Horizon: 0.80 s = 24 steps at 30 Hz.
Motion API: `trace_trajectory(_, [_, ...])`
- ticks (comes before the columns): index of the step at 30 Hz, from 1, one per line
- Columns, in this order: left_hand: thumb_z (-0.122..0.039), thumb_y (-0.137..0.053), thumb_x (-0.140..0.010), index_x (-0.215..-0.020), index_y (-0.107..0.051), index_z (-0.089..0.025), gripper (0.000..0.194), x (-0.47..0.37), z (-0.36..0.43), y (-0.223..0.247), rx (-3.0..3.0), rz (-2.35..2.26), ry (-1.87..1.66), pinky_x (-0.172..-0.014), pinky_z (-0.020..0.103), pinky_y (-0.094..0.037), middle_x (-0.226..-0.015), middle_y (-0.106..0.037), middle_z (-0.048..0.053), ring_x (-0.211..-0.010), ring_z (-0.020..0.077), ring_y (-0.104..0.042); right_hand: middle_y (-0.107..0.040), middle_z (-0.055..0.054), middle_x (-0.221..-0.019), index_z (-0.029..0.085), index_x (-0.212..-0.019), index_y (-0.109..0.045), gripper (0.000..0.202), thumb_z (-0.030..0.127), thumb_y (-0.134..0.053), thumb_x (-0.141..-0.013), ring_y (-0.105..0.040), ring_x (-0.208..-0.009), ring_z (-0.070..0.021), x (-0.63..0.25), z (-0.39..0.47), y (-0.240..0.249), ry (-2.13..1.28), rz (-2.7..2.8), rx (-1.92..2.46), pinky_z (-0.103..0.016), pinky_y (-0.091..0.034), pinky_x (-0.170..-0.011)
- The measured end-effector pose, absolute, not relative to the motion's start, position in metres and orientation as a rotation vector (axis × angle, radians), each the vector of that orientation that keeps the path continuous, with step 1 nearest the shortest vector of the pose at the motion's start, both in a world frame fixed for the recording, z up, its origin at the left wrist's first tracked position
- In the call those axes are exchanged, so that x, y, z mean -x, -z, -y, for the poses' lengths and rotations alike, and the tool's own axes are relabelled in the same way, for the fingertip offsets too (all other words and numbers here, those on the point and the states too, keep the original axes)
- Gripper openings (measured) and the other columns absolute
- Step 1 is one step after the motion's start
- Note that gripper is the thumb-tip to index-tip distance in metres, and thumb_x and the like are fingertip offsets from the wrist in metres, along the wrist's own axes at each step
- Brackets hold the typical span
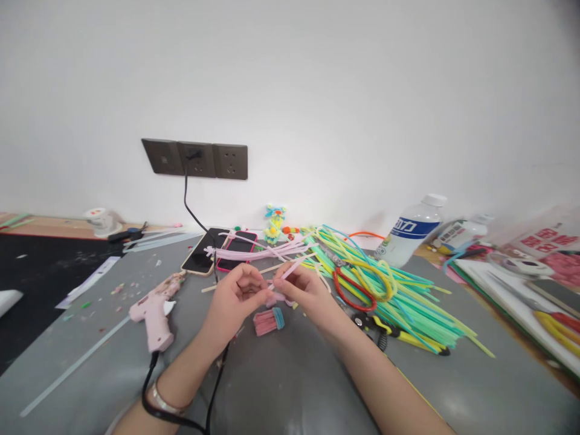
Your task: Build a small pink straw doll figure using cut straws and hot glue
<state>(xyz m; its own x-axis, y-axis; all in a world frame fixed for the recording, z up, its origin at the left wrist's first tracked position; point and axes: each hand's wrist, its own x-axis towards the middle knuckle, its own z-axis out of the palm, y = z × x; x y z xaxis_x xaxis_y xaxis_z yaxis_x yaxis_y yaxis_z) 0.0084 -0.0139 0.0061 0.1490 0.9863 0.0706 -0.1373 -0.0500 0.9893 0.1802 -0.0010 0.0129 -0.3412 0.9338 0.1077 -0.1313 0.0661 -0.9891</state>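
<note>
My left hand point(242, 293) and my right hand point(301, 287) meet over the middle of the grey mat. Both pinch a light pink pipe cleaner point(290, 270), whose end sticks up past my right fingers; part of it is hidden by the fingertips. Just below them lies a small bundle of pink pipe cleaners point(264, 323) with a blue band point(278, 318) at one end. Behind the hands, loose pale pink pipe cleaners point(272, 248) lie partly across two phones point(206, 252). A small yellow and blue pipe-cleaner figure point(273, 225) stands by the wall.
On the left rests a pink glue gun point(156, 311), its black cord point(147, 386) passing my left wrist. Right of my hands are green and yellow pipe cleaners point(417, 308), red-handled scissors point(353, 293), yellow-handled pliers point(399, 334) and a tilted bottle point(412, 229). Wall sockets point(194, 158) hold a plug.
</note>
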Motion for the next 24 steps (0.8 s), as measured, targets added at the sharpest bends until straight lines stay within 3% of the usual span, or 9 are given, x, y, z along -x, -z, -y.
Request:
trace_trajectory(7, [-0.028, -0.088, -0.063, -0.078, -0.057, -0.016, 0.036, -0.0096, 0.0120, -0.0079, -0.927, -0.843, -1.237, -0.055, 0.018, -0.052, -0.062, -0.069, -0.003, -0.053, 0.0085, -0.063, -0.066, 0.001, -0.069, 0.017, -0.081, -0.060, 0.031, 0.044, -0.076, -0.079, -0.063, -0.057, -0.0106, -0.1791, 0.0021, -0.0126, -1.623, 1.316, 0.776, -0.022, -0.049, -0.058])
trace_trajectory(13, [-0.025, -0.092, -0.057, -0.081, -0.055, -0.017, 0.045, -0.0111, 0.0104, -0.0093, -0.665, -0.829, -1.235, -0.059, 0.017, -0.054, -0.065, -0.073, 0.000, -0.059, 0.0093, -0.067, -0.071, -0.003, -0.071, 0.015, -0.085, -0.065, 0.029, 0.043, -0.074, -0.082, -0.071, -0.063, -0.0136, -0.1807, 0.0028, -0.0148, -1.613, 1.339, 0.741, -0.025, -0.058, -0.064])
trace_trajectory(18, [-0.024, -0.092, -0.055, -0.074, -0.054, -0.017, 0.044, -0.0095, 0.0088, -0.0086, -0.667, -0.837, -1.311, -0.058, 0.015, -0.053, -0.061, -0.071, -0.002, -0.056, 0.0081, -0.065, -0.075, -0.005, -0.079, 0.015, -0.086, -0.067, 0.030, 0.044, -0.072, -0.083, -0.073, -0.069, -0.0149, -0.1766, 0.0069, -0.0169, -1.574, 1.337, 0.765, -0.026, -0.059, -0.067])
trace_trajectory(24, [-0.030, -0.088, -0.062, -0.072, -0.060, -0.016, 0.033, -0.0095, 0.0094, -0.0056, -0.844, -0.906, -1.284, -0.060, 0.019, -0.054, -0.063, -0.070, -0.002, -0.056, 0.0089, -0.063, -0.073, -0.002, -0.066, 0.015, -0.075, -0.065, 0.030, 0.039, -0.082, -0.072, -0.069, -0.054, -0.0122, -0.1743, 0.0037, -0.0110, -1.535, 1.252, 0.870, -0.022, -0.056, -0.055])
